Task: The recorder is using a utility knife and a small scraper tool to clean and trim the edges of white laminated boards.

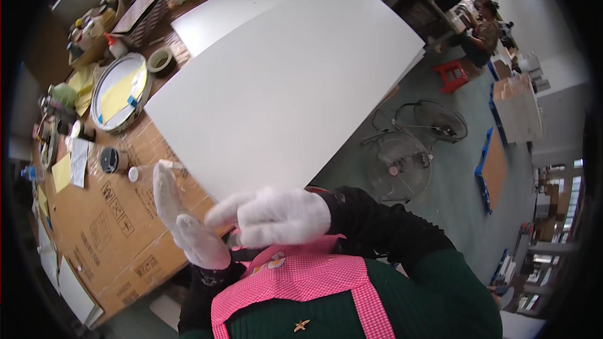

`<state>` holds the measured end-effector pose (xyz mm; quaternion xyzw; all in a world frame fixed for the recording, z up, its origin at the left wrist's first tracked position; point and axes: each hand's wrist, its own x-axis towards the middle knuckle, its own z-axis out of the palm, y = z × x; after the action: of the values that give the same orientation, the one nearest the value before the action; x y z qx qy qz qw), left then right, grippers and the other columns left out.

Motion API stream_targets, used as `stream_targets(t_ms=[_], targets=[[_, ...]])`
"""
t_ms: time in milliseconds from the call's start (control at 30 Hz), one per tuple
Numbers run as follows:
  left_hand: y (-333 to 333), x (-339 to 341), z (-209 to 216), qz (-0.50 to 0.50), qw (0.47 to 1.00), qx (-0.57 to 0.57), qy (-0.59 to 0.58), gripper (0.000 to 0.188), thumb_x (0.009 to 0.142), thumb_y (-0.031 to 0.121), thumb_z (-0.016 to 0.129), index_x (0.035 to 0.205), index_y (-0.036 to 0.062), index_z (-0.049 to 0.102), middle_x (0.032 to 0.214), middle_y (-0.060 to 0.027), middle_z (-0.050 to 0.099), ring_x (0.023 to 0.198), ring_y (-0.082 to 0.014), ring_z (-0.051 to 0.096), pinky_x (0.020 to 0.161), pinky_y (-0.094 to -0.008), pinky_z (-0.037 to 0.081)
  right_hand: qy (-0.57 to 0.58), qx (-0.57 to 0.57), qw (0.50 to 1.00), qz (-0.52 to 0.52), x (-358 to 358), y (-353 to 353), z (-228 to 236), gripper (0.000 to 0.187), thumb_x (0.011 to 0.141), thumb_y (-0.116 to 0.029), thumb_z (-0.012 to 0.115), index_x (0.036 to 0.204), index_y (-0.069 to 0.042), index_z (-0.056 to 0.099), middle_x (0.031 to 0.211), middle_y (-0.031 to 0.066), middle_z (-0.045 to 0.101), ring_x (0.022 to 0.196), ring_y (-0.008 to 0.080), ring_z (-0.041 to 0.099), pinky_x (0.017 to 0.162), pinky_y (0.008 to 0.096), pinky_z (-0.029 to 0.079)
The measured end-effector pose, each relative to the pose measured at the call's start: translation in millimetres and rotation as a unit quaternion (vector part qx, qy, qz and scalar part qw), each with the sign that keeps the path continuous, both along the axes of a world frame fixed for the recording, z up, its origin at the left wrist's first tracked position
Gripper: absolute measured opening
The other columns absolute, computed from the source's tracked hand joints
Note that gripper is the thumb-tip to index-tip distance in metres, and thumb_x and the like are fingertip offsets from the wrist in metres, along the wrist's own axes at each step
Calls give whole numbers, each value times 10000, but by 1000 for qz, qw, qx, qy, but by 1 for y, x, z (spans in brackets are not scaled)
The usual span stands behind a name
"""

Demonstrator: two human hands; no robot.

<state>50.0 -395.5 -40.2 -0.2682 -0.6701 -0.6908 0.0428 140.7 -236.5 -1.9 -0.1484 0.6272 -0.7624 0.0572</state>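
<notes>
Both of my hands wear white gloves and are raised close together in front of my pink checked apron (pixel 295 281). My left hand (pixel 188 226) is open, its fingers stretched up past the near corner of a large white sheet (pixel 282 81). Beside it, my right hand (pixel 276 216) points leftward with its fingers extended, slightly smeared by motion. Nothing graspable shows in either hand, though the gap between them is partly hidden. The sheet lies over a second white sheet (pixel 245 9) on the cardboard-covered table.
On the cardboard-covered table (pixel 119 226) stand a round tub (pixel 119 91) with yellow paper on it, a tape roll (pixel 161 61), a dark-lidded jar (pixel 113 160) and a small white cap (pixel 133 174). Floor fans (pixel 399 166) stand at right. Beyond, a person sits near a red stool (pixel 451 76).
</notes>
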Motion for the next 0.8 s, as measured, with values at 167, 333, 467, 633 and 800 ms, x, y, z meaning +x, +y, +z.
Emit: stream_targets(t_ms=[167, 333, 467, 633, 800], targets=[[-3, 9, 13, -51, 988, -143, 15, 659, 1007, 338, 352, 1475, -109, 227, 1538, -266, 252, 1445, -354, 238, 1180, -442, 179, -220, -366, 897, -112, 10, 122, -21, 564, 1025, -265, 460, 1462, 46, 284, 1448, 234, 411, 1343, 344, 430, 840, 153, 522], [-1, 16, 2, -66, 984, -126, -103, 708, 983, 288, 406, 1504, -87, 108, 1561, -250, 201, 1451, -339, 222, 1176, -426, 180, -149, -454, 838, -263, 63, 307, -22, 620, 1000, -338, 510, 1450, 46, 322, 1400, 284, 452, 1376, 364, 370, 764, 192, 557], [10, 13, 11, -50, 979, -149, -133, 702, 980, 273, 419, 1515, -59, 110, 1565, -221, 214, 1444, -313, 247, 1167, -405, 201, -196, -221, 872, -391, 131, 450, -11, 488, 973, -372, 514, 1267, 16, 557, 1177, 244, 613, 1004, 288, 634, 824, 302, 532], [10, -22, 21, -63, 947, -206, -237, 668, 978, 337, 460, 1483, -53, 265, 1472, -201, 385, 1352, -271, 375, 1126, -370, 273, -174, 525, 580, -598, 105, 481, -7, 517, 939, -480, 479, 923, -11, 697, 934, 195, 687, 956, 364, 634, 824, 441, 474], [8, -53, 27, -76, 907, -298, -287, 669, 982, 346, 470, 1486, -45, 266, 1478, -214, 376, 1355, -288, 382, 1126, -374, 281, -298, 617, 461, -564, 73, 439, 2, 530, 941, -499, 447, 947, -22, 678, 1042, 237, 656, 1038, 425, 595, 889, 496, 469]])
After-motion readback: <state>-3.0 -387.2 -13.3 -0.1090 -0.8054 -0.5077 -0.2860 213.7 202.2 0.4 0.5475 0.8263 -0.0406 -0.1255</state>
